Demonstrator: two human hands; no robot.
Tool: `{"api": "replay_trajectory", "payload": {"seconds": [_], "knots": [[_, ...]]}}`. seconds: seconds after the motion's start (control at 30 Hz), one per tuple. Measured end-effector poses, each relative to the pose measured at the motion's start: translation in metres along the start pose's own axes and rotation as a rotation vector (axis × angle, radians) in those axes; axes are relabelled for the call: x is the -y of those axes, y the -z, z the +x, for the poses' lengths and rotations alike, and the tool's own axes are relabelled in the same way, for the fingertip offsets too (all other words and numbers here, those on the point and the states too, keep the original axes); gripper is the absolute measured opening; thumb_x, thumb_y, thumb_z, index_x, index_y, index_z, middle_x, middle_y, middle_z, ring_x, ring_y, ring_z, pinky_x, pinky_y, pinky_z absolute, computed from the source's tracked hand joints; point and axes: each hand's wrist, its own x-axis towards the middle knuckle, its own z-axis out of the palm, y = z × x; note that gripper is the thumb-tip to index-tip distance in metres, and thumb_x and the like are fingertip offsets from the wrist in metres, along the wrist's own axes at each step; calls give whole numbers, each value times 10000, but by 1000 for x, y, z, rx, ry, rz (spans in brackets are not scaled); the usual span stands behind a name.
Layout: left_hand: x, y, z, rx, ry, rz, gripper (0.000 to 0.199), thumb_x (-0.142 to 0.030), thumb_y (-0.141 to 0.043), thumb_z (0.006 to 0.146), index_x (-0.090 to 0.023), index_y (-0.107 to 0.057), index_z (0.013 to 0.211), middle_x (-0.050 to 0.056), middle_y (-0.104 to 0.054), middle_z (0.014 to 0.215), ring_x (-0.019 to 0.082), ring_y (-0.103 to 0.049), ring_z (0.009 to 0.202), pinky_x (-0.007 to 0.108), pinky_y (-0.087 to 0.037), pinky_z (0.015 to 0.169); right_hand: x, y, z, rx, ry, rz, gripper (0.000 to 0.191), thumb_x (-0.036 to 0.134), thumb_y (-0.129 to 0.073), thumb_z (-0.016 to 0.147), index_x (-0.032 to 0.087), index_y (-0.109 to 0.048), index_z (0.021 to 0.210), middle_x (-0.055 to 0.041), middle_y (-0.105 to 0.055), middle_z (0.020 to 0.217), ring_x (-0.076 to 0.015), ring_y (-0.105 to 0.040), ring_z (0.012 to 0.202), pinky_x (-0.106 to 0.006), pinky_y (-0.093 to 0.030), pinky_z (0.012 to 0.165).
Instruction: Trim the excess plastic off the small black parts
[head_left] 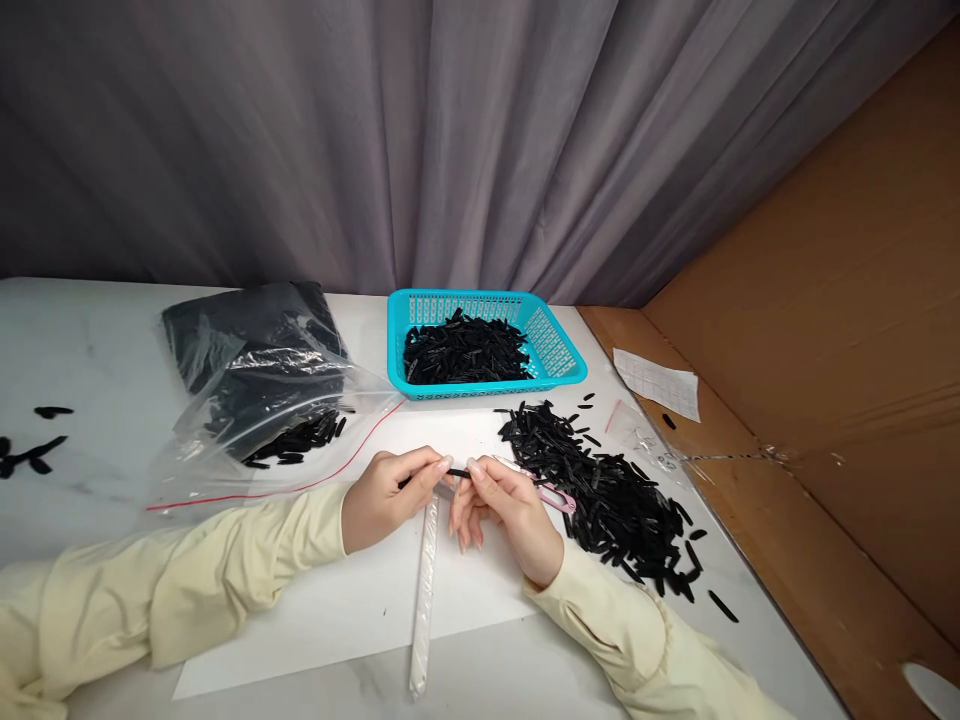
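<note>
Pinched between thumb and fingers, my left hand grips one end of a slim black strip. At the strip's other end is my right hand, thumb and forefinger pressed together and the other fingers loosely curled. The strip is held level just above a white sheet. Below the hands lies a long white wrapped stick. Close by on the right, a heap of similar black strips spreads over the table. A pink-handled tool lies partly under them, its kind hidden by my right hand.
A blue basket of black strips stands at the back. Left of it lies a clear zip bag with more strips inside and at its mouth. Loose strips lie far left. A paper slip rests by the cardboard wall.
</note>
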Motion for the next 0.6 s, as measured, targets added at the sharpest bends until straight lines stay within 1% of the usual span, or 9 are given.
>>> {"api": "replay_trajectory", "payload": {"seconds": [0.2,0.27,0.3,0.4,0.47,0.53,0.6], "knots": [[1,0,1,29,23,-80,347,-410,-396,872,-134,-540,719,-94,-302,396,59,-261,372,207,-253,404,-3,-1,-1,-7,-9,-24,338,482,-493,836,170,-491,706,-1,-615,500,-95,-511,359,-197,-347,359],[1,-1,3,30,53,-150,357,-442,-418,858,-133,-536,723,-97,-302,390,54,-255,359,199,-248,390,0,-3,-2,-55,12,-57,335,478,-497,834,170,-496,700,14,-584,468,-89,-481,336,-196,-342,348],[2,-1,4,35,86,-202,363,-461,-425,851,-134,-531,733,-99,-307,388,50,-249,347,193,-237,375,4,-4,-3,-107,46,-83,333,473,-499,835,172,-497,694,22,-565,451,-86,-465,327,-196,-337,343],[2,0,9,65,221,-397,371,-498,-425,839,-145,-514,768,-100,-328,381,39,-209,296,171,-175,316,31,-4,1,-314,235,-198,311,450,-494,847,179,-497,695,24,-557,466,-84,-455,341,-199,-335,350],[2,2,12,101,296,-503,370,-499,-408,846,-151,-514,781,-99,-321,365,34,-175,273,157,-130,296,56,1,13,-405,370,-310,279,436,-474,864,189,-499,735,25,-567,508,-89,-463,369,-208,-351,375],[1,4,14,133,341,-575,376,-499,-385,859,-154,-521,790,-96,-311,353,33,-161,266,146,-108,291,79,9,32,-421,468,-499,281,432,-433,885,195,-496,748,42,-518,486,-90,-426,370,-213,-335,387],[1,7,15,150,367,-624,390,-506,-369,866,-156,-530,804,-93,-310,351,32,-158,266,138,-101,289,94,16,49,-399,504,-783,257,414,-433,889,198,-484,759,48,-497,486,-95,-416,404,-224,-349,447]]}}
